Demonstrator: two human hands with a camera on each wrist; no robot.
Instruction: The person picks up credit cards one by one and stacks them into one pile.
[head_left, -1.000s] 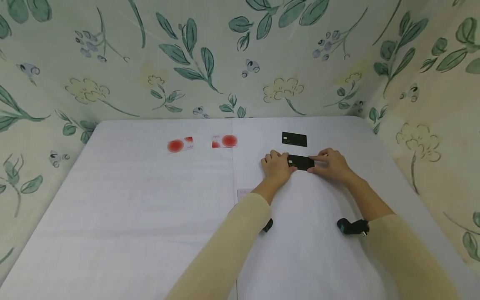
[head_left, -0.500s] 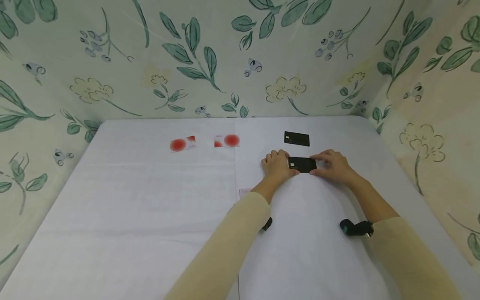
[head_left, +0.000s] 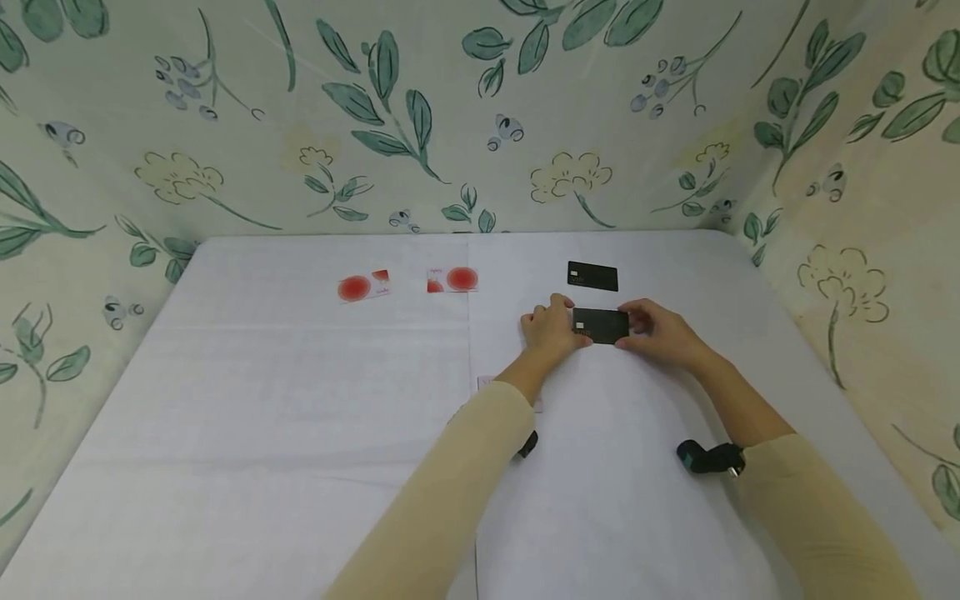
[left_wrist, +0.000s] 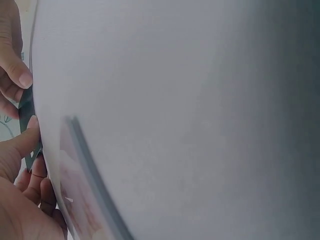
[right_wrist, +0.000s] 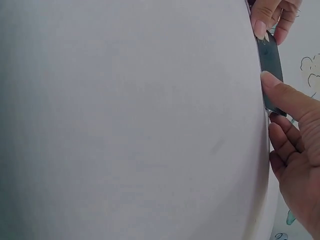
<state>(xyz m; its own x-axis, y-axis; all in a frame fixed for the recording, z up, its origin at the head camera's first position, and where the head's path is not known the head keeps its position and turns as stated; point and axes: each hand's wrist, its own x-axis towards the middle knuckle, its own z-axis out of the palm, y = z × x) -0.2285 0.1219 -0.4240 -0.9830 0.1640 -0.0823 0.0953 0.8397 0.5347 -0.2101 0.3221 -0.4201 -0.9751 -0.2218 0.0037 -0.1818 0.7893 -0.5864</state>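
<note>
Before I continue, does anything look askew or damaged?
Slightly askew: the left red card, right end farther away, and the far black card, right end nearer; the right red card lies nearly straight. No damage shows, including on the held black card. The left sleeve partly hides another card.

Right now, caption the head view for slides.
Left hand and right hand hold a black card; another black card lies beyond, two red-patterned cards to the left.

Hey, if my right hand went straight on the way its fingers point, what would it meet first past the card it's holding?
Most likely your left hand, gripping the other end of that black card, though exact depth is hard to judge.
</note>
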